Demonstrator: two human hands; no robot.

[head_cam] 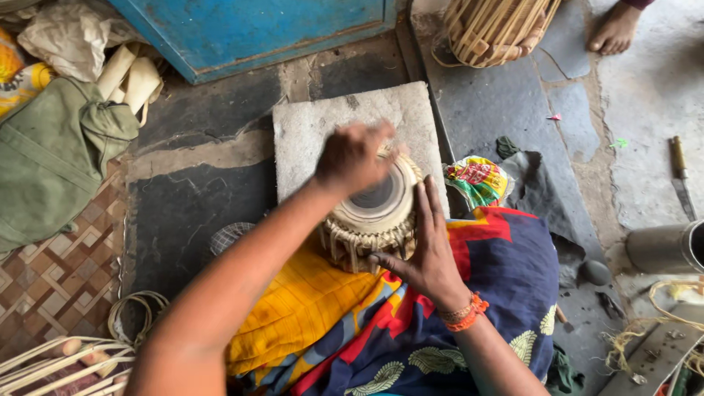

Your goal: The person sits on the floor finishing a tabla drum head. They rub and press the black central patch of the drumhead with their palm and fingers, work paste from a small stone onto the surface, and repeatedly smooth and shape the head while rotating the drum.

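Stone slab (pixel 323 125) at 12 o'clock: our left hand (pixel 353 156) rubs the drum (pixel 374 220) head, fist clenched; our right hand (pixel 425 253), fingers flat, braces its side—we keep pressure even.

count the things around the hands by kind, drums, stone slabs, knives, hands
drums: 2, one under the hands and one at the top
stone slab: 1
knife: 1
hands: 2, left hand and right hand
total: 6
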